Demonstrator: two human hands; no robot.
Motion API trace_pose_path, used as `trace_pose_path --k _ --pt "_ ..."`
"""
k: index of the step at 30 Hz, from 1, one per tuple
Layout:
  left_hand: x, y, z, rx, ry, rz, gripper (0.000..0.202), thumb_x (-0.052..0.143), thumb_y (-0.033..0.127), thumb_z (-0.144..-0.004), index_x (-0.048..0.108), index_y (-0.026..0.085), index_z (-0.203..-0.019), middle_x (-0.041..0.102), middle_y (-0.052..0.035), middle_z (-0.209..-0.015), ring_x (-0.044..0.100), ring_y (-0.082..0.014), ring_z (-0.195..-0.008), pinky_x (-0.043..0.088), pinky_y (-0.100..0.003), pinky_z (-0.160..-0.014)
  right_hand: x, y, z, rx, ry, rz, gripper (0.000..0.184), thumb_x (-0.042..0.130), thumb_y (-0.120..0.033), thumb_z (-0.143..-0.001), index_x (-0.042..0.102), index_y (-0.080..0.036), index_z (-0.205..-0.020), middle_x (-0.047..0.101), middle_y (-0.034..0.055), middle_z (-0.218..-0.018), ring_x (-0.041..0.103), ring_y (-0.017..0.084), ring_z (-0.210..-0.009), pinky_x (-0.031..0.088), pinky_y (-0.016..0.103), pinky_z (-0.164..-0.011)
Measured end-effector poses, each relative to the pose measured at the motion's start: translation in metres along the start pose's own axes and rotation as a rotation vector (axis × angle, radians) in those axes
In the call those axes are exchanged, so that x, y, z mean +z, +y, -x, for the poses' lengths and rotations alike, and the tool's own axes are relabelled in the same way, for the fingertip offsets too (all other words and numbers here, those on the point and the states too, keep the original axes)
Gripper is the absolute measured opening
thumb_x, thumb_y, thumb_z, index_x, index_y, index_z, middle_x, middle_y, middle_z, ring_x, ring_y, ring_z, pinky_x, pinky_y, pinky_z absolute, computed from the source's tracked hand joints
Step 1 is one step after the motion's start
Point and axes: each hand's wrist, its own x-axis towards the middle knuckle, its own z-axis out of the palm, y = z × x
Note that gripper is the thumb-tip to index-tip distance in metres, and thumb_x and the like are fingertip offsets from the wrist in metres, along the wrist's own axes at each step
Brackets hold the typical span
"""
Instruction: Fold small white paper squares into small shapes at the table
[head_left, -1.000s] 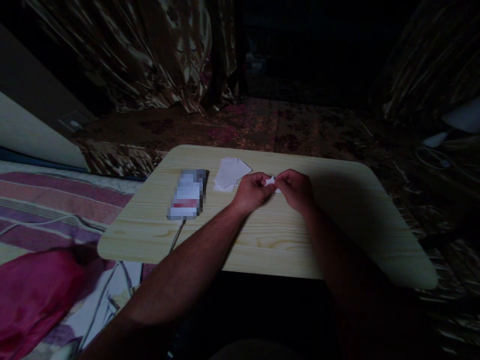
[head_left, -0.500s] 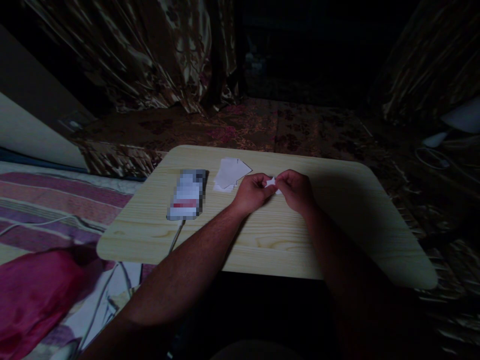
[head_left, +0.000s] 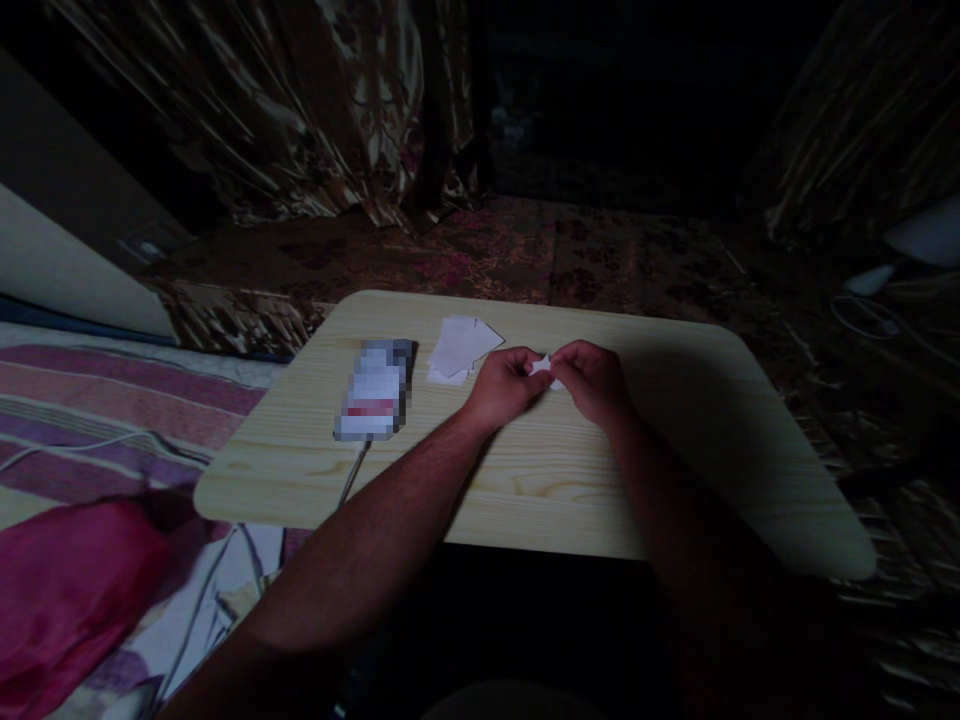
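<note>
My left hand (head_left: 510,385) and my right hand (head_left: 592,380) meet above the middle of a pale wood-grain table (head_left: 525,480). Between their fingertips is a small white piece of paper (head_left: 541,366) with pointed corners, pinched from both sides. The fingers hide much of it, so its full shape and folds cannot be made out. Just left of my left hand lies a loose pile of white paper sheets (head_left: 459,346), stacked unevenly on the tabletop.
A phone (head_left: 373,390), blurred out, lies on the table's left side with a cable (head_left: 352,472) running off the near edge. Left of the table is a striped bed cover (head_left: 97,390) with a pink cloth (head_left: 82,590). Patterned curtains (head_left: 360,100) hang behind.
The paper's pointed corner between the fingertips looks slightly lower. Both hands stay almost in the same place, and the pile and phone have not moved.
</note>
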Motion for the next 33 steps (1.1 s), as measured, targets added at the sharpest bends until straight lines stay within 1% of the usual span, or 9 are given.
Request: trace_pose_path --k 4,8,15,23,33 --pt "-0.0008 -0.0016 -0.0009 0.006 -0.013 0.002 0.023 0.074 0.033 -0.067 0.062 0.014 -0.071 0.057 0.0009 -0.064 0.044 -0.0071 -0.053 0.033 -0.021 -0.049 0.0002 0.0006 -0.0003 0.015 -0.003 -0.012 0.01 0.062 -0.027 -0.07 0.064 -0.018 -0.073 0.065 0.0006 -0.065 0.059 0.015 -0.061 0.043 0.025 -0.056" --pt "0.0001 -0.0003 -0.0003 0.003 -0.035 0.02 0.022 0.074 0.032 -0.067 0.061 0.014 -0.071 0.057 0.0012 -0.064 0.044 -0.0071 -0.053 0.034 -0.02 -0.049 -0.0001 -0.0002 -0.0007 0.022 -0.004 0.008 0.008 0.061 -0.026 -0.069 0.063 -0.018 -0.071 0.063 -0.0009 -0.062 0.057 0.014 -0.059 0.042 0.025 -0.054" --pt "0.0001 -0.0023 -0.0004 0.024 -0.037 0.007 0.02 0.073 0.031 -0.068 0.062 0.014 -0.071 0.058 0.0008 -0.065 0.045 -0.0074 -0.055 0.034 -0.02 -0.05 -0.0006 -0.0027 0.0 0.012 -0.004 0.014 0.007 0.059 -0.024 -0.069 0.062 -0.018 -0.069 0.061 -0.0012 -0.061 0.056 0.014 -0.058 0.04 0.024 -0.053" --pt "-0.0001 0.0003 -0.0011 -0.012 -0.025 0.023 0.023 0.074 0.031 -0.065 0.06 0.013 -0.069 0.057 0.0017 -0.063 0.044 -0.0068 -0.053 0.034 -0.021 -0.05 0.0009 -0.0004 -0.0005 0.019 0.003 0.009 0.01 0.062 -0.027 -0.068 0.064 -0.017 -0.071 0.064 -0.0008 -0.062 0.057 0.014 -0.059 0.041 0.024 -0.054" --pt "0.0009 0.0004 0.0009 0.004 -0.047 -0.004 0.021 0.073 0.03 -0.064 0.061 0.014 -0.069 0.054 0.0023 -0.062 0.043 -0.0068 -0.053 0.032 -0.02 -0.05 -0.0008 -0.0019 0.0005 -0.016 -0.015 0.039 0.006 0.058 -0.023 -0.068 0.061 -0.018 -0.068 0.06 -0.0019 -0.061 0.054 0.013 -0.057 0.039 0.024 -0.053"
